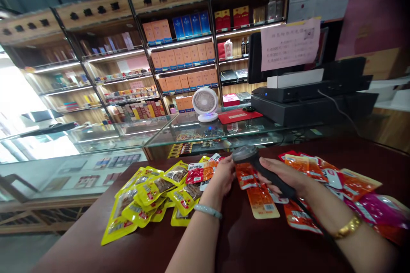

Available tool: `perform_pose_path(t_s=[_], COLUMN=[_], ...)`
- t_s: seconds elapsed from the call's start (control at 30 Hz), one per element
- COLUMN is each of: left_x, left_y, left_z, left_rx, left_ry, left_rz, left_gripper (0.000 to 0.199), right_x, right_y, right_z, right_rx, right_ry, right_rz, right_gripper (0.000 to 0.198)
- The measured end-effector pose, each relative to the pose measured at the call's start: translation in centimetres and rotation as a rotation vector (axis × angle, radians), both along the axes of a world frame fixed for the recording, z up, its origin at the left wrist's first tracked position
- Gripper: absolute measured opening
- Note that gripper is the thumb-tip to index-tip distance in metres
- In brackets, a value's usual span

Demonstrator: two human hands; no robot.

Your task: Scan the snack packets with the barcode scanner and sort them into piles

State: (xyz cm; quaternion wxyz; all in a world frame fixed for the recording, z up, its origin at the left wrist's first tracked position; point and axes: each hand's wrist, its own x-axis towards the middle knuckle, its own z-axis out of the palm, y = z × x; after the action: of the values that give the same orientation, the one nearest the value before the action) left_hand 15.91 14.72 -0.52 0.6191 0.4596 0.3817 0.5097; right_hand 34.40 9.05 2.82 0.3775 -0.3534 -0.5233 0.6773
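My right hand [282, 175] is wrapped round the handle of a black barcode scanner [269, 172], whose head points left and whose cord trails toward me. Just left of the scanner head, my left hand [225, 175] has its fingers curled; what lies in them is hidden. Red, orange and white snack packets [196, 172] show beside and behind that hand. Under the scanner lie orange snack packets [262, 202]. A heap of yellow snack packets [156, 190] is to the left. More orange and red packets [307, 168] and a magenta packet [381, 211] spread around my right forearm.
The dark red tabletop [105, 239] meets a glass display counter [179, 136]. On the glass stand a white fan [205, 102] and a red mat [238, 116]. A monitor [254, 57] with a pink notice [290, 45] rises at the right. Stocked shelves [184, 70] line the back.
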Motion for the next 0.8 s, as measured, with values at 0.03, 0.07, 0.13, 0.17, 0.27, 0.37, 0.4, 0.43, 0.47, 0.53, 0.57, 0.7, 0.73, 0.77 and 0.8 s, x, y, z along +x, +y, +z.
perform_pose_path(t_s=[0.03,0.07,0.13,0.17,0.27,0.37,0.4,0.43,0.47,0.53,0.57,0.7,0.73,0.77,0.8], left_x=[0.1,0.0,-0.8,-1.5,-3.9,-5.7,-6.1,-6.3,-6.5,-6.8,-7.0,-7.7,-7.7,-7.8,-7.7], left_y=[0.2,0.4,0.9,1.1,1.3,0.9,0.8,0.7,0.6,0.6,0.6,0.5,0.4,0.3,0.3], left_z=[-0.2,-0.4,-0.4,-0.2,1.2,3.0,3.5,3.8,4.1,4.3,4.2,3.1,2.8,2.6,2.3], left_rx=[0.045,0.101,0.2,0.239,0.332,0.4,0.409,0.413,0.412,0.4,0.388,0.243,0.19,0.142,0.109], left_ry=[0.048,0.119,0.307,0.419,0.737,0.841,0.819,0.788,0.769,0.832,0.929,1.455,1.542,1.605,1.649], left_rz=[-0.026,-0.022,0.094,0.179,0.402,0.465,0.479,0.5,0.532,0.599,0.623,0.505,0.432,0.36,0.303], left_gripper=[0.033,0.033,0.036,0.038,0.035,0.024,0.023,0.023,0.024,0.027,0.03,0.053,0.06,0.064,0.064], right_x=[0.1,0.2,0.3,0.3,0.0,-0.2,-0.2,-0.2,-0.2,-0.2,-0.1,0.0,0.1,0.1,0.1], right_y=[0.0,0.0,0.0,0.0,-0.1,-0.1,-0.1,-0.1,-0.1,0.0,0.1,0.3,0.4,0.3,0.3], right_z=[0.0,0.0,0.0,0.0,0.0,-0.1,-0.1,-0.1,-0.1,-0.2,-0.3,-0.7,-0.7,-0.7,-0.6], right_rx=[-0.001,-0.007,-0.024,-0.033,-0.041,-0.024,-0.02,-0.017,-0.017,-0.018,-0.019,-0.019,-0.018,-0.017,-0.014], right_ry=[0.004,0.007,0.002,-0.006,-0.037,-0.042,-0.04,-0.035,-0.029,-0.017,-0.012,-0.017,-0.022,-0.026,-0.031], right_rz=[-0.006,-0.015,-0.03,-0.035,-0.029,-0.012,-0.007,-0.007,-0.007,-0.008,-0.009,-0.014,-0.016,-0.018,-0.018], right_gripper=[0.044,0.043,0.043,0.044,0.045,0.046,0.046,0.046,0.046,0.046,0.045,0.046,0.046,0.046,0.047])
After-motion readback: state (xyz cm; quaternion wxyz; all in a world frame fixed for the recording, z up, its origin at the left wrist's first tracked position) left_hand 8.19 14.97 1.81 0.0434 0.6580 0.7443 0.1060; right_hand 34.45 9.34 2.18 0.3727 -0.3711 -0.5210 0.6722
